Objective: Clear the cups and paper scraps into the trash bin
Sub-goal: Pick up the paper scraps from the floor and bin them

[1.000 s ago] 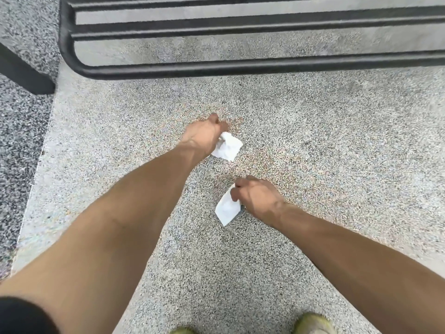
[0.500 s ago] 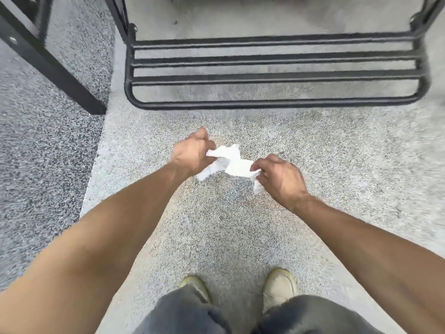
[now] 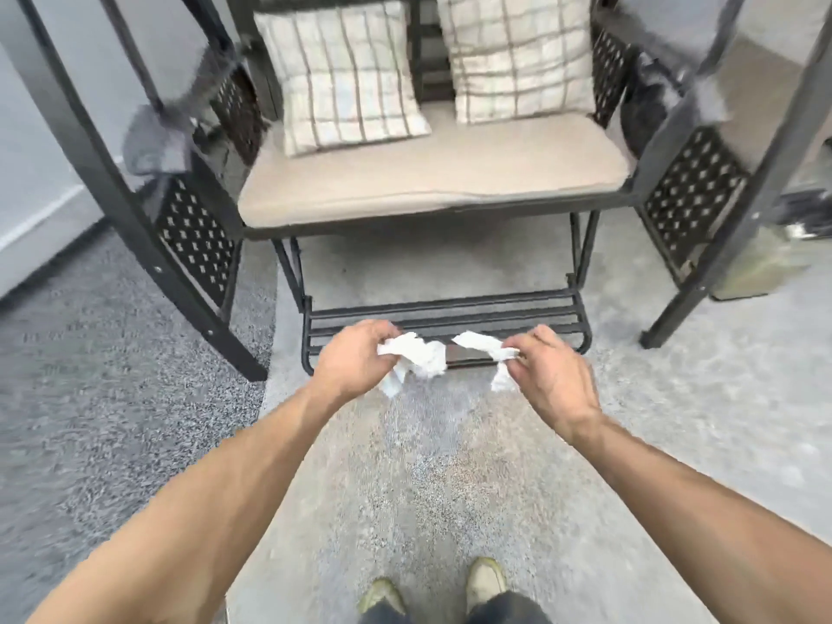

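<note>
My left hand (image 3: pixel 355 358) is closed around a crumpled white paper scrap (image 3: pixel 416 355), which sticks out to the right of the fingers. My right hand (image 3: pixel 551 376) pinches a second white paper scrap (image 3: pixel 484 346), with a strip of it hanging below the fingers. Both hands are held out in front of me at about waist height, a short gap between the two scraps. No cups and no trash bin are in view.
A black metal swing bench (image 3: pixel 432 182) with a beige seat cushion and two checked pillows (image 3: pixel 346 74) stands right ahead; its footrest bars (image 3: pixel 450 308) lie just beyond my hands. Frame legs (image 3: pixel 135 209) slant down at left and right. Speckled floor; my shoes (image 3: pixel 484 578) below.
I picked both scraps off the floor and straightened up. The hands met in the middle, then drew apart, and the view rose from the floor to the bench.
</note>
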`<state>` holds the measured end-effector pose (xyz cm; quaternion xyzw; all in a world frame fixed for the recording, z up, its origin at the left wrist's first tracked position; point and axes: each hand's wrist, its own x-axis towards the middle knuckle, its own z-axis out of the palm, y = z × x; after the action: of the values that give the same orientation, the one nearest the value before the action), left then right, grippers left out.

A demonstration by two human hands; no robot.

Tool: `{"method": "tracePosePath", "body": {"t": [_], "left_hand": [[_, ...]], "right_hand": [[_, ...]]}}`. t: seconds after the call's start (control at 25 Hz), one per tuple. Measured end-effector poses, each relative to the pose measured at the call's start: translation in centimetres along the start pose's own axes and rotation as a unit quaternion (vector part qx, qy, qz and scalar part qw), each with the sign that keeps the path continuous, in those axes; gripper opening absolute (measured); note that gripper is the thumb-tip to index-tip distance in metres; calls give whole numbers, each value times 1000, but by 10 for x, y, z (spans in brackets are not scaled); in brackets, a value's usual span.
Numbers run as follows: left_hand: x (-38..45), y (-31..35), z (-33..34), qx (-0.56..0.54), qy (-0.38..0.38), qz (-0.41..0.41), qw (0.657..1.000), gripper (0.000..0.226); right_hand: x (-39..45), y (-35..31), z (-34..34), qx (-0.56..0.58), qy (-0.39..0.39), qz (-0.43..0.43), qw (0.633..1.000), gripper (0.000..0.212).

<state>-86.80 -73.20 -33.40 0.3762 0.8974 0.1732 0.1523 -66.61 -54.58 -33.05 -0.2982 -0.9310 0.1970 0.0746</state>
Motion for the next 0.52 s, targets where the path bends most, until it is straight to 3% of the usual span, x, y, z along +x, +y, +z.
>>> {"method": "tracePosePath", "body": {"t": [0.24, 0.52], "left_hand": [[-15, 96, -167, -68, 76, 45, 994, 24], [-25, 161, -248, -160, 122, 117, 973, 28]], "right_hand": [[-11, -47, -183, -6, 121, 14, 993, 13], [-30, -64, -289, -37, 235, 39, 971, 11]]}}
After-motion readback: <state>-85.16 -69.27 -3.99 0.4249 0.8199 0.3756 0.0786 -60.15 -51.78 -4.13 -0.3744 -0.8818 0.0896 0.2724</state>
